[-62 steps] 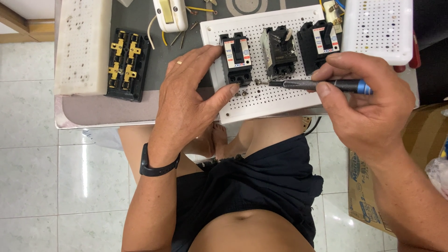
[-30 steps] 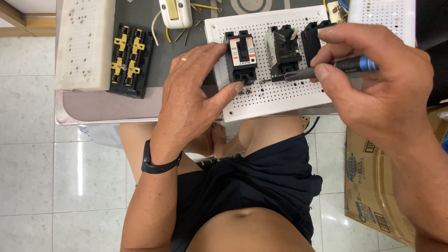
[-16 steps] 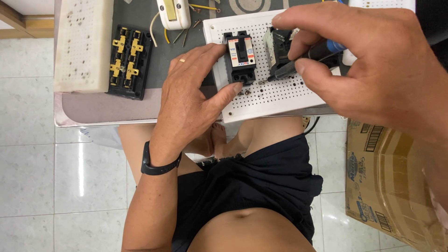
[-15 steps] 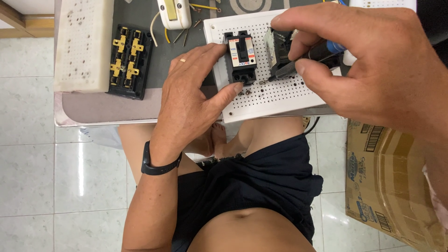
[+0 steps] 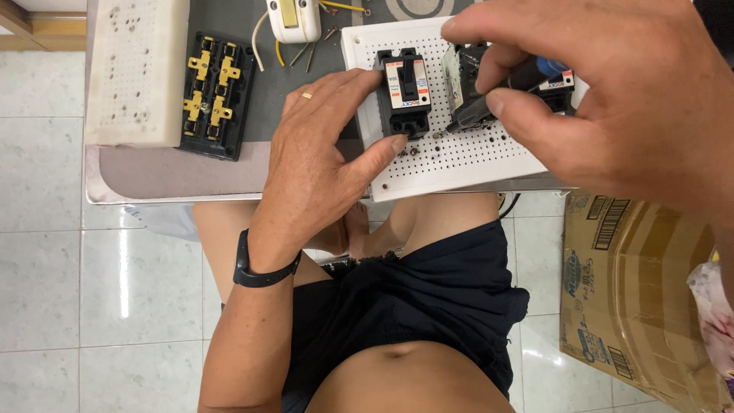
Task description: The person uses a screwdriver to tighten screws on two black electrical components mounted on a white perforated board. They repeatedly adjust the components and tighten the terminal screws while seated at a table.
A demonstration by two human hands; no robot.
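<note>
The step in hand is judged to be fastening work on the white perforated board (image 5: 459, 157), which lies at the near right of the grey surface (image 5: 191, 172). The left hand (image 5: 321, 164) rests at the board's left edge, its fingers (image 5: 380, 151) loosely curled so that thumb and forefinger steady the left black breaker (image 5: 406, 93) without fully enclosing it. The right hand (image 5: 612, 99) hovers over the board's middle, fingers closed on a dark screwdriver (image 5: 489, 103) with a blue-ended handle, the tip hidden near the middle breaker (image 5: 462, 73). The next move is judged to call for firm seating of the tip. Counted: three breakers on the board, the third (image 5: 562, 82) partly hidden; left of the board, one black terminal block (image 5: 212, 93) and one cream perforated panel (image 5: 136, 73).
</note>
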